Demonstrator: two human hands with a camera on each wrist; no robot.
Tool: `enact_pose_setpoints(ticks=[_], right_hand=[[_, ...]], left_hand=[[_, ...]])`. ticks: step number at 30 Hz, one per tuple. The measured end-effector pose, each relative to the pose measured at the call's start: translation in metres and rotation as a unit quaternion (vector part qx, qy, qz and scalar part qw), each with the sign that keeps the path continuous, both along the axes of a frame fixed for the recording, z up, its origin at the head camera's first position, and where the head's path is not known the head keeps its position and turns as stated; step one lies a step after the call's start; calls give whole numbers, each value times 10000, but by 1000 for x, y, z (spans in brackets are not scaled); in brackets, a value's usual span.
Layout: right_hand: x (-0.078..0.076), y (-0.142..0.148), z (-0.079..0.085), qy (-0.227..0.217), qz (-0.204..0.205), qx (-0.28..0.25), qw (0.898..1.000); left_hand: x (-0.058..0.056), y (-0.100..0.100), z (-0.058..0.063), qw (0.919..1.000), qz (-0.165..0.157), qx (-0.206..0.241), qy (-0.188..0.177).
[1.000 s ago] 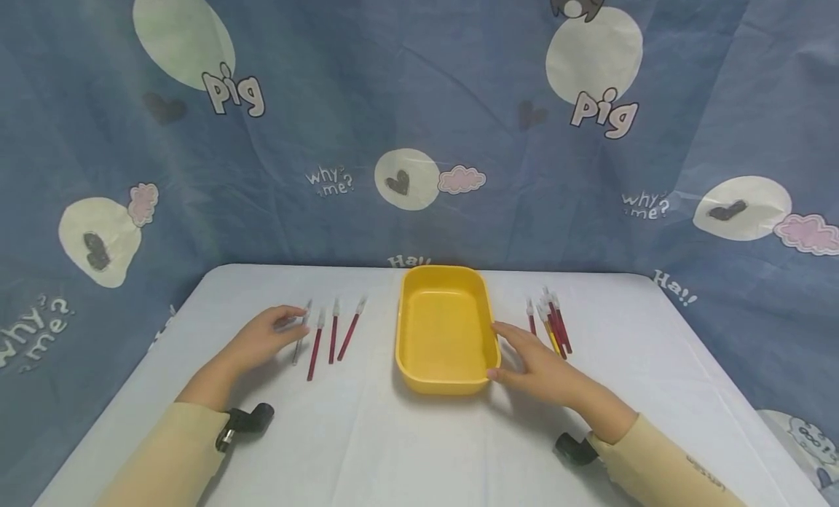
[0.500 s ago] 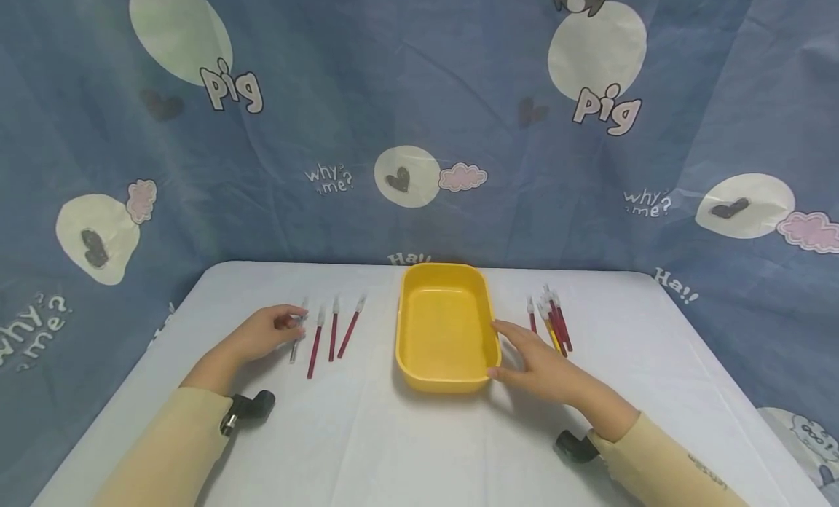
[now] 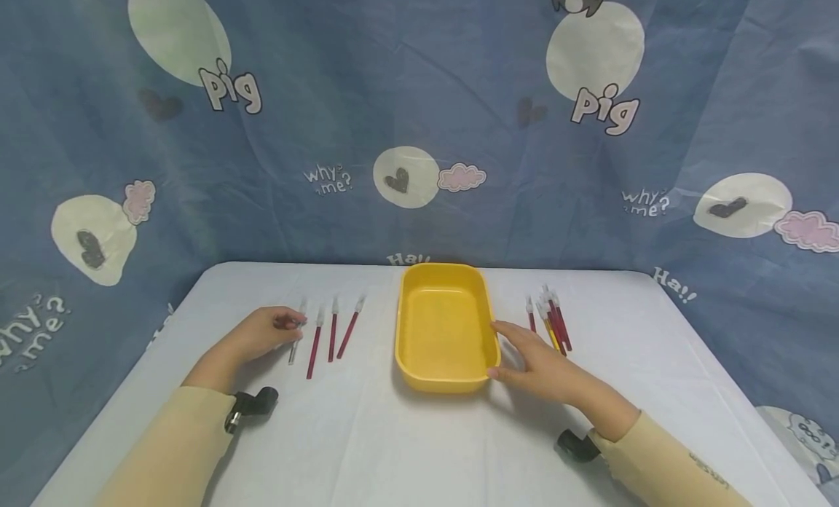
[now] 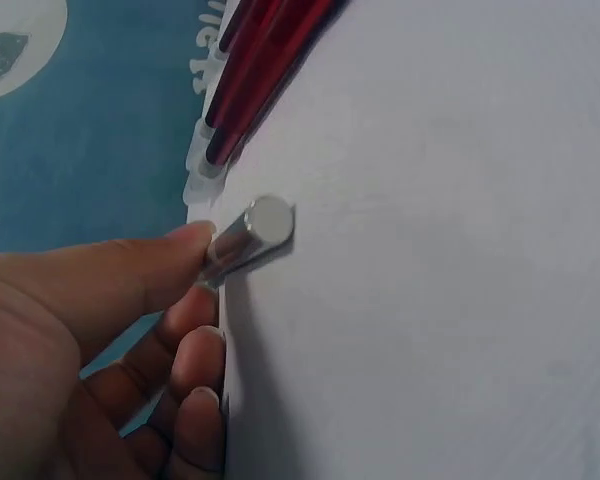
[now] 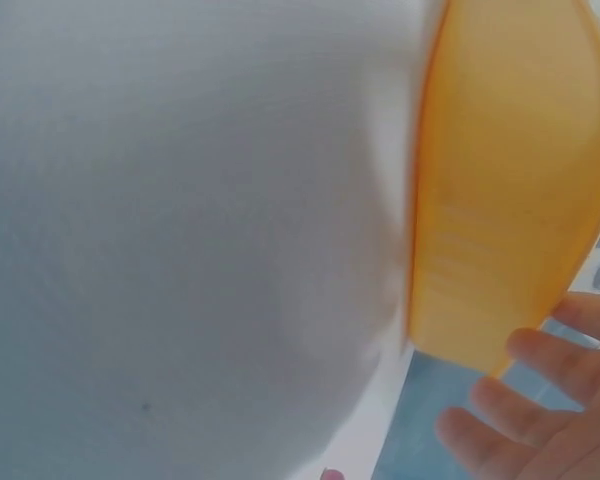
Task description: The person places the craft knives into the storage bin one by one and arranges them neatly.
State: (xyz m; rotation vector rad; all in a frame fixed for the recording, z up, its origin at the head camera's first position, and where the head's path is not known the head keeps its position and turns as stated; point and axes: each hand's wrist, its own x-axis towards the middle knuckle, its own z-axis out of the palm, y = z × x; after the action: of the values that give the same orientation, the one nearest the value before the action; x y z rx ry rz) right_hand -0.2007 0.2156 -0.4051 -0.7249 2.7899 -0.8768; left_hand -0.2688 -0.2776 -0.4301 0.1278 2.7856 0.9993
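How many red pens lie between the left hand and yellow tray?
3: first red pen nearest the left hand, second red pen in the middle, third red pen nearest the yellow tray. None seems hidden.

Head view: blue cartoon-print fabric backdrop [image 3: 419, 92] at 12 o'clock; "pig" lettering [image 3: 229, 92] at 10 and 2; pink cloud print [image 3: 809, 232] at 3; white tablecloth [image 3: 419, 452] at 6.

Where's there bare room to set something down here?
The white table is bare between the sleeves, in front of the yellow tray, and between tray and three red pens; the tray is empty. It's crowded beside those pens, where the left hand pinches a silver pen, and around the right hand, by tray and pen cluster.
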Motion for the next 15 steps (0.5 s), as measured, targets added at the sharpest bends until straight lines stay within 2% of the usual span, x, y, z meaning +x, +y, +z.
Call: enact_pose_setpoints(ticks=[9,15], right_hand=[[2,-1,2,-52,-27,6,10000],[1,0,3,-78,-24,10,10000]], left_hand=[[6,6,1,9995,251,-114,169],[10,7,6,9984,460,-267,191]])
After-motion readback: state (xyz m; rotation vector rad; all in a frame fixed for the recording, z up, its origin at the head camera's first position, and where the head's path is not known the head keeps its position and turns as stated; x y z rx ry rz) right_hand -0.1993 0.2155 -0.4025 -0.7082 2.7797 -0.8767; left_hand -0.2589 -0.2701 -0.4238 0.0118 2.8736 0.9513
